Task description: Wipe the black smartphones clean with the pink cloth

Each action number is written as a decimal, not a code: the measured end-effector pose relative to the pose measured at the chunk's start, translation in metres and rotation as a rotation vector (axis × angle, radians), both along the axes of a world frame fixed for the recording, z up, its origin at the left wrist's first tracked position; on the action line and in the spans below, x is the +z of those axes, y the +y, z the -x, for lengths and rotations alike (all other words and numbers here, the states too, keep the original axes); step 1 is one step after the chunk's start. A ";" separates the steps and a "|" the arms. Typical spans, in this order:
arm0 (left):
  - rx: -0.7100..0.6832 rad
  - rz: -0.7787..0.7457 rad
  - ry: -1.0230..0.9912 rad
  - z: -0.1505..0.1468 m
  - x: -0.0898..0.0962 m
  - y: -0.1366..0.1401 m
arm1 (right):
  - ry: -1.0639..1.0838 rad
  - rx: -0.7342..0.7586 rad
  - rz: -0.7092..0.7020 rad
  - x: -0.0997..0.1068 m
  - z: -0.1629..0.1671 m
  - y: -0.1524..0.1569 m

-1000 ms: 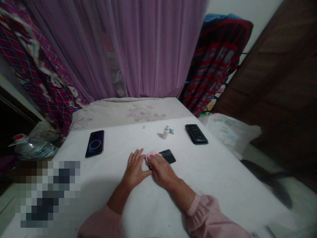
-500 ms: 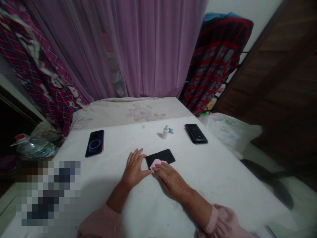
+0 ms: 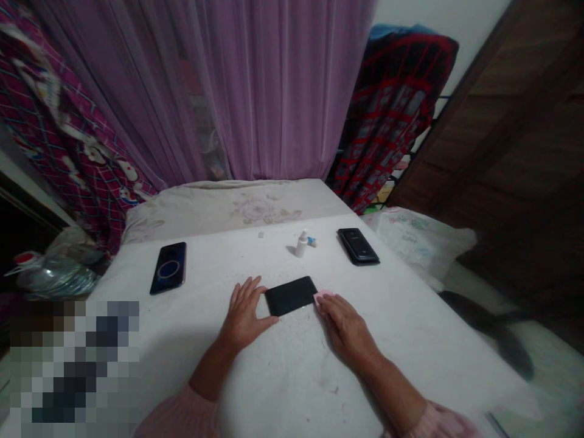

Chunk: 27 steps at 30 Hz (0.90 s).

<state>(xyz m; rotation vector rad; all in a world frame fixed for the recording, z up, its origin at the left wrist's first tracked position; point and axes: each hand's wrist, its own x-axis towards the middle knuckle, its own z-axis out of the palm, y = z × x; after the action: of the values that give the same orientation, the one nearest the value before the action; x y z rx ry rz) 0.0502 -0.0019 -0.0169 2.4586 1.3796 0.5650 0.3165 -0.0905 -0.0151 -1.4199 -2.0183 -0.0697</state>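
A black smartphone point(image 3: 292, 295) lies flat on the white-covered table, its dark screen facing up. My left hand point(image 3: 246, 310) steadies its left end, thumb at the near corner and forefinger at the far corner, the other fingers stretched out. At the right end of the phone, my right hand point(image 3: 344, 325) presses a small pink cloth point(image 3: 323, 295), mostly hidden under the fingers. Beyond the phone stands a white spray bottle point(image 3: 301, 244), upright, with a small blue-and-white item point(image 3: 311, 241) just behind it.
On the left lies another phone point(image 3: 168, 267) with a ring on its dark face. Black phone-like devices point(image 3: 358, 246) are stacked at right. A small grey square point(image 3: 261, 235) lies farther back. Beside the table are a large water bottle point(image 3: 50, 274) and a plastic bag point(image 3: 417, 243).
My right hand has slid the pink cloth rightward across the phone to its right end, uncovering the screen. My left hand stays at the phone's left end. The view has shifted slightly.
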 end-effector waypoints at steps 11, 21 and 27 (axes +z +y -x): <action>-0.006 -0.012 0.017 -0.002 -0.003 -0.001 | 0.007 -0.049 -0.011 0.000 0.008 0.013; -0.011 0.010 0.051 -0.003 0.002 -0.001 | 0.052 -0.077 0.027 0.002 0.021 0.062; -0.004 -0.002 0.042 0.000 -0.002 0.000 | 0.054 -0.125 0.028 -0.006 0.021 0.061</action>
<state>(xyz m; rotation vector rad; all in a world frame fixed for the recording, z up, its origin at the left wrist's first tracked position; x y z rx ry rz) 0.0506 -0.0015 -0.0189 2.4881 1.3896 0.5174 0.2956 -0.0293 -0.0215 -1.5483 -1.8926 -0.0573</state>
